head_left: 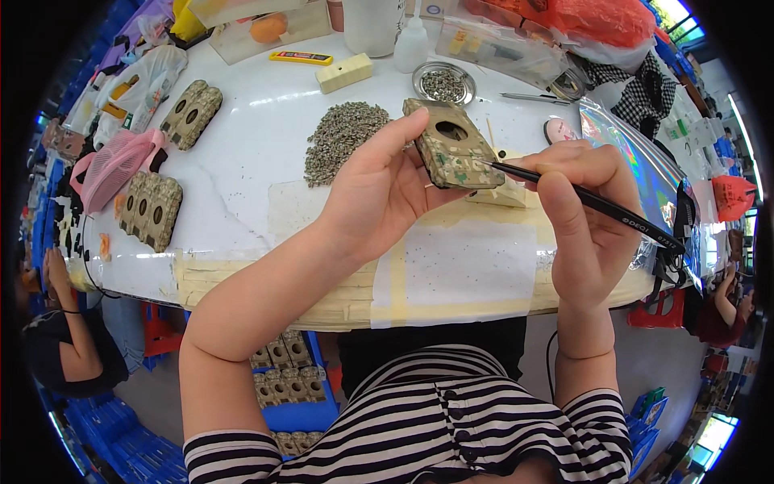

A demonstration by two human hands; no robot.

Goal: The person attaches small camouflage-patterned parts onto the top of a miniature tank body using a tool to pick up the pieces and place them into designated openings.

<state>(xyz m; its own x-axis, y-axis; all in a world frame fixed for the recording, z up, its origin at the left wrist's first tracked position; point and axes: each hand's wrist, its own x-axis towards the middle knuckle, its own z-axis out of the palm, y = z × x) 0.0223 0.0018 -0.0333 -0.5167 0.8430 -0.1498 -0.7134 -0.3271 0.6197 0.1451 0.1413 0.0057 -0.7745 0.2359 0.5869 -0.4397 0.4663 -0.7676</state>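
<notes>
My left hand [375,181] holds a camouflage-patterned plastic housing [459,165] tilted above the table's near edge. An oval hole opens in the housing's upper part. Slim black tweezers [617,210] are gripped in my right hand [592,222], their tip at the housing's patterned face below the hole. Whether the tip pinches anything is too small to tell. Beyond my left hand lies a heap of small grey-brown parts [343,141]. More of them fill a round metal dish [418,87] behind the housing.
Several camouflage housings [151,210] lie at the left beside a pink mesh pouch [117,169]. A cream block [344,73], a yellow cutter [301,57] and a white squeeze bottle [411,48] stand at the back. White paper [455,266] covers the near edge. Other people sit on both sides.
</notes>
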